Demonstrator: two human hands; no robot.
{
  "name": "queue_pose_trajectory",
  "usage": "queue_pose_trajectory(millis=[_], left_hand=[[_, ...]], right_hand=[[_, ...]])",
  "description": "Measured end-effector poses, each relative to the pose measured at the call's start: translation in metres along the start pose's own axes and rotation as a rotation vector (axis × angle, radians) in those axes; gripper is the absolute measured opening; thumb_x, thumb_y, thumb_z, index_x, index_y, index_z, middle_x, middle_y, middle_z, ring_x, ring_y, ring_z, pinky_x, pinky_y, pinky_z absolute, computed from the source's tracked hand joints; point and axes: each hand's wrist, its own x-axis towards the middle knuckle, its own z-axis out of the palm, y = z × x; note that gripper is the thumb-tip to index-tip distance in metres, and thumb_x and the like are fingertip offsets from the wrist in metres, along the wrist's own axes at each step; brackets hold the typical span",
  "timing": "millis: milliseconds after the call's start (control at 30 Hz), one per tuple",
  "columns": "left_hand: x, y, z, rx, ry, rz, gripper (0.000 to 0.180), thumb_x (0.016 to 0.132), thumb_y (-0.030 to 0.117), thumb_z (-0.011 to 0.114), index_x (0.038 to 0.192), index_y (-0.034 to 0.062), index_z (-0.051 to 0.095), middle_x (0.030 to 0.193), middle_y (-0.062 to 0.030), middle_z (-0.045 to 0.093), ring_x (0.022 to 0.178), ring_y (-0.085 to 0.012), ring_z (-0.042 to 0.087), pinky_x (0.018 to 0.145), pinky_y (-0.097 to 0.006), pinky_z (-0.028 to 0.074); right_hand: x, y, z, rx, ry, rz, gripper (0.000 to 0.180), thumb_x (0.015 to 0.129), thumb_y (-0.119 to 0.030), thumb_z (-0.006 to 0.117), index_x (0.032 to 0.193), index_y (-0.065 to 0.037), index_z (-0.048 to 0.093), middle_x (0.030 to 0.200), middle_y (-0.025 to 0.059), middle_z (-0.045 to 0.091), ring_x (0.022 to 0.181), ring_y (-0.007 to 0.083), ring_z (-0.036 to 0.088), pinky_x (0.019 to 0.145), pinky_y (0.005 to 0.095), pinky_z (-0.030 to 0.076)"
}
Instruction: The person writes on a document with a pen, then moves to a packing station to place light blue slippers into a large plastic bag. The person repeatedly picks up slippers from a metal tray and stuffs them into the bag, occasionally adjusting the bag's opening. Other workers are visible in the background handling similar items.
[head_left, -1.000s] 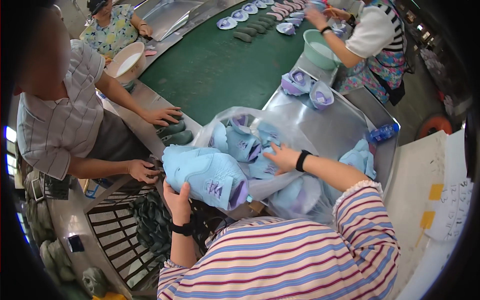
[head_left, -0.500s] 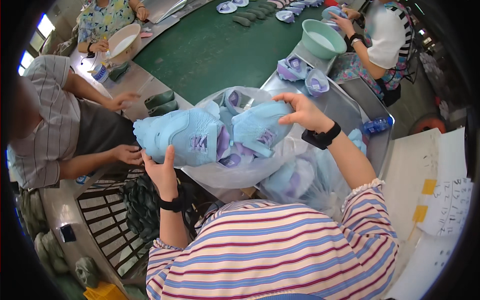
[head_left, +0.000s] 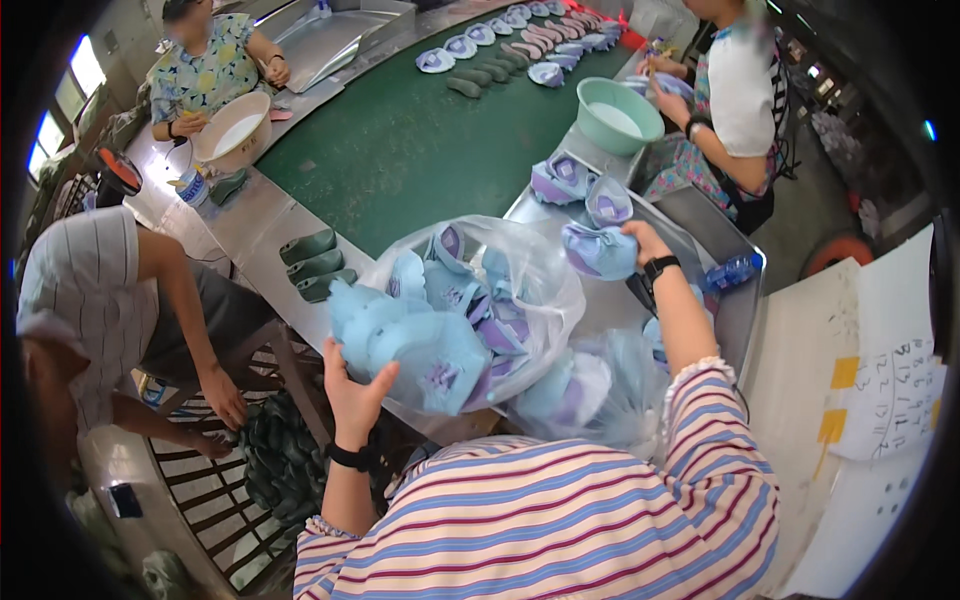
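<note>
My left hand (head_left: 355,395) grips the near left end of a stack of light-blue shoe uppers (head_left: 425,350), its thumb lying over the edge. Purple laces and linings show on them. They rest at the mouth of a clear plastic bag (head_left: 555,275), where more blue and purple uppers (head_left: 500,325) are heaped. Out to the right, my right hand (head_left: 648,245) is closed on the edge of a single blue-and-purple shoe upper (head_left: 600,250), held over the metal tray (head_left: 690,215). Two similar uppers (head_left: 560,180) (head_left: 608,200) sit just beyond it.
Dark green shoe forms (head_left: 315,265) lie left of the bag. A green conveyor belt (head_left: 400,150) carries rows of shoe parts. On the left, a co-worker (head_left: 90,290) bends over a crate of dark forms (head_left: 280,460). Basins (head_left: 620,115) (head_left: 235,130) stand near two other people.
My right hand has moved right and away with one upper. The stack at my left hand has lowered toward the bag. The co-worker on the left has bent down to the crate.
</note>
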Motion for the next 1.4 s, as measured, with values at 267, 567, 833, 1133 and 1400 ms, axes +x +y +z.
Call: queue_pose_trajectory(millis=[267, 567, 833, 1133, 1400], left_hand=[[-0.013, 0.007, 0.0, 0.064, 0.128, -0.032, 0.049, 0.06, 0.021, 0.076, 0.094, -0.0038, 0.051, 0.097, -0.012, 0.047, 0.087, -0.0266, 0.05, 0.076, -0.031, 0.041], [0.083, 0.018, -0.017, -0.064, 0.32, 0.071, 0.041, 0.065, 0.02, 0.076, 0.089, -0.0018, 0.052, 0.086, -0.0073, 0.055, 0.078, -0.0171, 0.053, 0.07, -0.029, 0.043], [0.161, 0.021, -0.017, 0.283, 0.14, 0.389, 0.04, 0.064, 0.02, 0.075, 0.089, -0.0027, 0.053, 0.09, -0.0064, 0.049, 0.082, -0.0188, 0.049, 0.071, -0.027, 0.041], [0.234, -0.015, 0.015, 0.099, -0.051, 0.295, 0.048, 0.059, 0.026, 0.079, 0.084, -0.0044, 0.052, 0.091, -0.0098, 0.047, 0.08, -0.0231, 0.049, 0.069, -0.031, 0.042], [0.261, -0.017, 0.049, 0.143, -0.398, 0.314, 0.049, 0.056, 0.016, 0.077, 0.097, 0.0015, 0.054, 0.102, -0.0134, 0.052, 0.098, -0.0252, 0.05, 0.084, -0.033, 0.04]], right_hand=[[-0.005, -0.041, 0.026, -0.001, -0.373, -0.193, 0.045, 0.071, -0.013, 0.049, 0.112, 0.005, 0.049, 0.11, 0.0168, 0.056, 0.1, 0.0289, 0.055, 0.093, 0.0404, 0.041], [-0.153, -0.013, 0.227, -0.786, -0.93, -0.44, 0.049, 0.069, -0.006, 0.065, 0.115, -0.001, 0.049, 0.105, 0.0051, 0.056, 0.098, 0.0132, 0.051, 0.087, 0.0257, 0.038], [-0.121, -0.027, 0.276, -0.762, -1.015, -0.444, 0.048, 0.067, -0.002, 0.066, 0.113, -0.003, 0.054, 0.103, 0.0038, 0.057, 0.092, 0.0109, 0.052, 0.083, 0.0236, 0.041], [-0.094, -0.041, 0.313, -1.2, -1.22, -0.422, 0.044, 0.062, 0.009, 0.064, 0.104, -0.003, 0.06, 0.103, 0.004, 0.06, 0.094, 0.0128, 0.054, 0.086, 0.0262, 0.041], [-0.046, -0.038, 0.346, -1.097, -0.748, -1.185, 0.036, 0.059, 0.007, 0.062, 0.093, -0.006, 0.061, 0.08, 0.0069, 0.057, 0.078, 0.0235, 0.052, 0.071, 0.0334, 0.042]])
